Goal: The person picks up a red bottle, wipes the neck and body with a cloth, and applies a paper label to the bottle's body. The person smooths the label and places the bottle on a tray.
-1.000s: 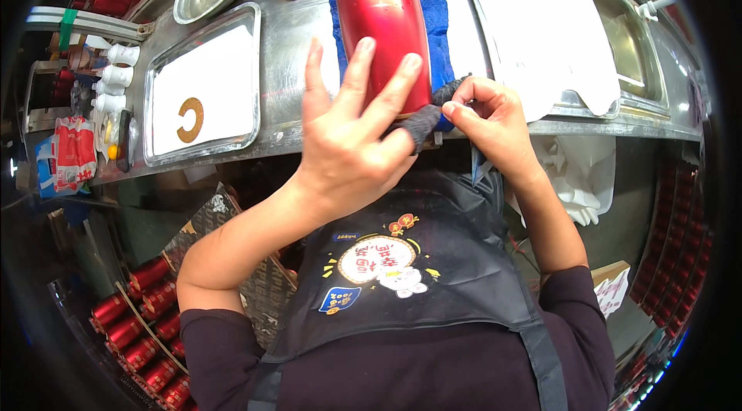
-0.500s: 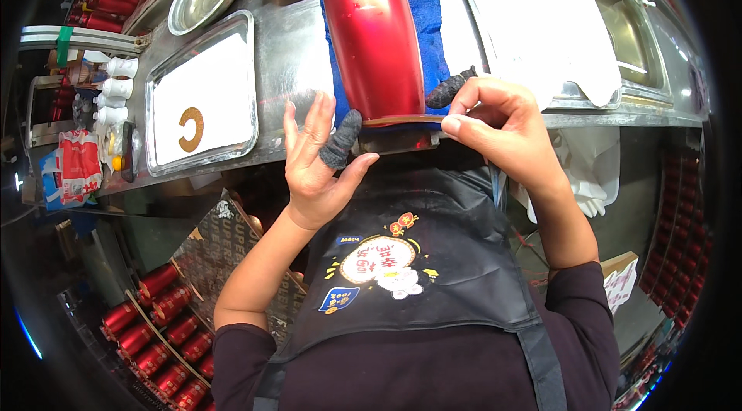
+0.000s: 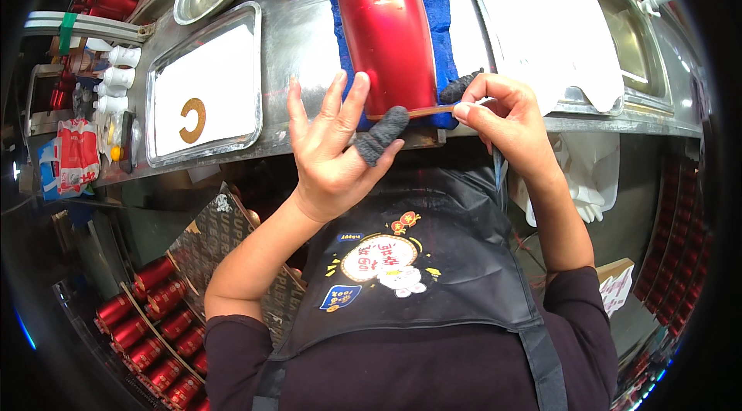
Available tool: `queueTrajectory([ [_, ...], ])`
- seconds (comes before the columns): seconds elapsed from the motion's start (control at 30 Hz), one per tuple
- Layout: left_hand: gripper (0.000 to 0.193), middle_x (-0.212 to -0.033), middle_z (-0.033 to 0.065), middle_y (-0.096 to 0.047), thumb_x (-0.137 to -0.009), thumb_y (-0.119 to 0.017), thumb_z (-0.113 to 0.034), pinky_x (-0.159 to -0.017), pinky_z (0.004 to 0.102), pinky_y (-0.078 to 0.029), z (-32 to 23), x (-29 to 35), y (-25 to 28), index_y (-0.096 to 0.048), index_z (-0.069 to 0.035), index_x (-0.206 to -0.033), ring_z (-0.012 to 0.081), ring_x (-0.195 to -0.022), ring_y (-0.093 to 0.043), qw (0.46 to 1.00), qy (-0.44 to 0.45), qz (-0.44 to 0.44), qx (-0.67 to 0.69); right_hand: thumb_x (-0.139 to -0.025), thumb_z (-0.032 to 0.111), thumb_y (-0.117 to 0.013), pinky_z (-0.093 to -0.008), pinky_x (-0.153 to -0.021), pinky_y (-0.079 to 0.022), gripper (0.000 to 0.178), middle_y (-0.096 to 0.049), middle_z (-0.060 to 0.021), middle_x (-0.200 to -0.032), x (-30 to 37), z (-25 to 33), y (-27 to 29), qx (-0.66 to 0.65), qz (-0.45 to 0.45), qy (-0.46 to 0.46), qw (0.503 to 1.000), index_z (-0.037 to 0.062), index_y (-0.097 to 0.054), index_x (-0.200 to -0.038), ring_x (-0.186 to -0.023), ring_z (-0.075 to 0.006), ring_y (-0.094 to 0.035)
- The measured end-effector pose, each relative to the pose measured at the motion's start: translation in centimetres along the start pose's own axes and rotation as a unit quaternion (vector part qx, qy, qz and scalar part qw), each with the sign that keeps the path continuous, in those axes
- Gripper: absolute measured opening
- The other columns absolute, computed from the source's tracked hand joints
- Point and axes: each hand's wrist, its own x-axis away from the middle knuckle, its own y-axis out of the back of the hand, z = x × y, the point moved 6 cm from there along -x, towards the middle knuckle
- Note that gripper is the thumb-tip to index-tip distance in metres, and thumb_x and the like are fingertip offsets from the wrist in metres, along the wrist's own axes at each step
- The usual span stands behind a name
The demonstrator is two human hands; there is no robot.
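I see the red cylinder (image 3: 386,28) lying lengthwise on a blue cloth (image 3: 444,17) on the steel bench (image 3: 301,40), its near end at the bench edge. A second ago my left hand (image 3: 332,152) lay spread flat over that near end; half a second ago it had slid down below it. Now it is lifted off, fingers fanned and loose, gripping nothing, only the fingertips close to the cylinder's lower left side. The dark grey cot on its thumb (image 3: 382,135) sits just under the cylinder's rim.

My right hand (image 3: 506,121) has stayed at the cylinder's lower right corner through all three looks. It is pinched on a thin reddish strip (image 3: 410,112) that runs across the near end of the cylinder towards the left thumb. A dark cot (image 3: 457,88) covers one right finger; I think it presses the cylinder's edge, though the fisheye bend makes that hard to confirm.

So I judge the pressing with the palm to be over, and the strip along the bottom rim is now the work in hand.

Left of the cylinder, a tray (image 3: 202,94) holds a brown C-shaped ring (image 3: 192,120).
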Motion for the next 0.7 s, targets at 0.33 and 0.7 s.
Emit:
queueTrajectory([
  [0.33,0.056,-0.144,0.0174,-0.060,-0.068,-0.086,-0.019,-0.109,0.0643,-0.036,0.4,-2.1,-1.5,-0.073,-0.007,-0.122,0.0408,-0.137,-0.052,0.994,0.078,-0.071,0.042,-0.090,0.010,-0.075,-0.0168,-0.053,-0.031,0.013,-0.057,0.0080,-0.074,-0.4,0.0,-0.8,-0.009,0.015,-0.008,1.000,0.0055,-0.065,-0.083,-0.061,0.0023,-0.046],
  [0.7,0.046,-0.140,0.0228,-0.061,-0.078,-0.086,-0.016,-0.116,0.0681,-0.021,1.5,3.5,-1.4,-0.071,0.004,-0.116,0.0411,-0.130,-0.059,0.993,0.087,-0.032,0.079,-0.090,0.011,-0.073,-0.0166,-0.049,-0.034,0.012,-0.059,0.0060,-0.073,0.2,0.9,-0.6,-0.040,0.016,-0.006,0.999,0.0044,-0.065,-0.083,-0.060,0.0020,-0.048],
])
